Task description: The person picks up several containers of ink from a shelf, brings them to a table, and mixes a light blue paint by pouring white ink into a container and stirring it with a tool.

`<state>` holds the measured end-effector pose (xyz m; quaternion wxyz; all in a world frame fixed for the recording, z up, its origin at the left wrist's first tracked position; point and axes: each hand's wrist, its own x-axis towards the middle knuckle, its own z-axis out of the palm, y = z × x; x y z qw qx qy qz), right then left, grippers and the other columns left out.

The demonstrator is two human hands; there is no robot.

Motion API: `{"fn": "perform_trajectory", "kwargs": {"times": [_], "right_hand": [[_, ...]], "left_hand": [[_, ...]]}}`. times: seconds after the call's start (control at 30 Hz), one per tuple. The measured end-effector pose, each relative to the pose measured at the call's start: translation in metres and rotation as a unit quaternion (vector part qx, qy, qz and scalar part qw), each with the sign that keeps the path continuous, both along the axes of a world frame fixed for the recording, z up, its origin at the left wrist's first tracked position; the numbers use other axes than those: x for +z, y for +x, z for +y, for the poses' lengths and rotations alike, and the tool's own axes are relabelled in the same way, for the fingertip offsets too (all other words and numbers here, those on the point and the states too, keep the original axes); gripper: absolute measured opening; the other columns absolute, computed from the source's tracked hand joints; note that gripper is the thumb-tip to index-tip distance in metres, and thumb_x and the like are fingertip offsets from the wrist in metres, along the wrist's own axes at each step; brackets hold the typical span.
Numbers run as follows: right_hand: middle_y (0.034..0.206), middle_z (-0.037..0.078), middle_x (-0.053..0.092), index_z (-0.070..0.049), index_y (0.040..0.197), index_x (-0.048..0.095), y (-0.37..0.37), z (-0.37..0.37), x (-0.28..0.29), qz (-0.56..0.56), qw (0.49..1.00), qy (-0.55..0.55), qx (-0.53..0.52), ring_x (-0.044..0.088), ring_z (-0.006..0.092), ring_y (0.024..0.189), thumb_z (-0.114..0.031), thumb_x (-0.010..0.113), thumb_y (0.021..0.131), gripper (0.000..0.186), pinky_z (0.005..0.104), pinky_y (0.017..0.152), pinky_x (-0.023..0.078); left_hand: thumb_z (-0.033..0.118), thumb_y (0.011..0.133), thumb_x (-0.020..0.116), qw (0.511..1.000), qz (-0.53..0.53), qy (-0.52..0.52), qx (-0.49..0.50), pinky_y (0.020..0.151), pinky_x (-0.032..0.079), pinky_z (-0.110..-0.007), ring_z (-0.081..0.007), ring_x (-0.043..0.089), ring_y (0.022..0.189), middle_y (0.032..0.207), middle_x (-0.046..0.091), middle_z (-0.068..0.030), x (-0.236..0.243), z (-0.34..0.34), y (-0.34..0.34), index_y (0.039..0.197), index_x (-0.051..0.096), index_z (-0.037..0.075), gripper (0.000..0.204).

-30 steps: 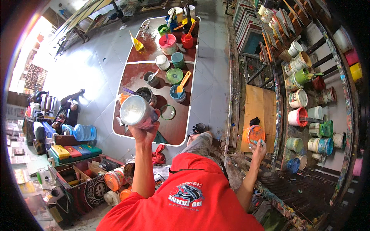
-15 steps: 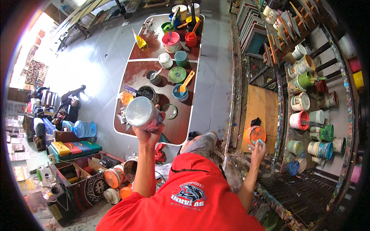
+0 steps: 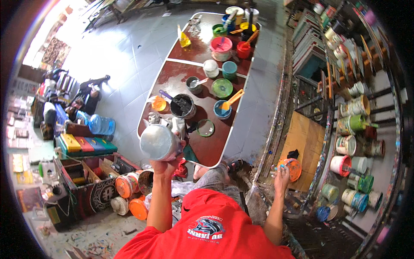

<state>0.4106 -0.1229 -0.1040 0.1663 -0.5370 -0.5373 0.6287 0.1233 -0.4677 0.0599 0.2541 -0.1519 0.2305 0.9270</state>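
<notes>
My left hand [image 3: 168, 164] grips a pale, round tub [image 3: 156, 142] with a whitish top, held up at the lower end of the red table [image 3: 159, 80]. My right hand [image 3: 281, 176] has loosely bent, parted fingers with blue-smudged tips beside an orange-lidded container [image 3: 294, 169] on a wooden board [image 3: 305, 136]; whether it touches the lid I cannot tell. Beyond the held tub are a black-paint bucket [image 3: 182, 105] with a purple-handled tool, a blue pot [image 3: 222, 113] with an orange spatula and a green ring-like lid [image 3: 205, 127].
Paint buckets line a rack [image 3: 358, 146] at right; framed screens [image 3: 308, 56] stand behind the board. At left sit a tool crate [image 3: 82, 190], coloured boxes [image 3: 75, 142], water jugs [image 3: 101, 126] and fallen orange-lidded pails [image 3: 125, 187]. Several more paint pots [image 3: 221, 56] stand at the table's far end.
The view has shifted, with the table now farther right in it. My left hand still holds the tub. My right hand has moved leftward off the middle of the orange lid.
</notes>
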Motion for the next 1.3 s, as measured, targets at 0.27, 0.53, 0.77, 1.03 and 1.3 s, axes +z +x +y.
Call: {"fn": "perform_trajectory", "kwargs": {"times": [0.27, 0.53, 0.77, 1.03, 1.3], "right_hand": [[0.101, 0.011, 0.064, -0.005, 0.124, 0.045, -0.084, 0.016, 0.020, -0.021, 0.987, 0.077, 0.138, 0.067, 0.0163, 0.071, -0.022, 0.057, 0.099, 0.033, 0.0263, 0.057, 0.048], [0.102, 0.014, 0.063, -0.004, 0.127, 0.045, -0.077, -0.021, -0.026, -0.144, 0.978, 0.079, 0.125, 0.067, 0.0181, 0.064, -0.028, 0.059, 0.097, 0.042, 0.0285, 0.051, 0.050], [0.116, 0.013, 0.056, -0.007, 0.129, 0.041, -0.048, -0.076, -0.048, -0.100, 0.986, 0.121, -0.049, 0.065, 0.0246, 0.073, -0.035, 0.059, 0.096, 0.047, 0.0300, 0.053, 0.051], [0.115, 0.017, 0.059, -0.007, 0.134, 0.041, -0.080, -0.235, -0.018, -0.142, 0.959, 0.155, -0.191, 0.068, 0.0254, 0.075, -0.037, 0.059, 0.097, 0.051, 0.0337, 0.053, 0.051], [0.112, 0.023, 0.062, -0.002, 0.135, 0.041, -0.124, -0.317, 0.030, -0.220, 0.930, 0.188, -0.226, 0.069, 0.0272, 0.086, -0.035, 0.057, 0.097, 0.052, 0.0360, 0.064, 0.056]], "left_hand": [[0.064, 0.086, 0.051, 0.993, 0.009, 0.039, 0.115, 0.058, 0.052, -0.034, -0.0348, 0.058, 0.103, 0.128, 0.054, -0.0166, 0.011, -0.071, 0.005, 0.133, 0.048, 0.013, 0.069], [0.055, 0.087, 0.057, 0.985, 0.052, 0.031, 0.164, 0.060, 0.053, -0.034, -0.0380, 0.053, 0.109, 0.130, 0.051, -0.0160, 0.018, -0.169, -0.019, 0.133, 0.050, 0.014, 0.061], [0.049, 0.091, 0.056, 0.989, 0.032, 0.075, 0.125, 0.060, 0.054, -0.035, -0.0376, 0.053, 0.109, 0.130, 0.052, -0.0169, -0.013, -0.268, -0.112, 0.133, 0.050, 0.014, 0.055], [0.050, 0.089, 0.056, 0.998, 0.034, 0.052, 0.010, 0.062, 0.058, -0.040, -0.0401, 0.054, 0.109, 0.130, 0.050, -0.0186, -0.032, -0.397, -0.235, 0.133, 0.049, 0.015, 0.057], [0.036, 0.089, 0.060, 0.998, 0.031, 0.056, -0.003, 0.062, 0.055, -0.035, -0.0365, 0.051, 0.113, 0.131, 0.049, -0.0185, -0.032, -0.407, -0.290, 0.133, 0.049, 0.011, 0.051]]}}
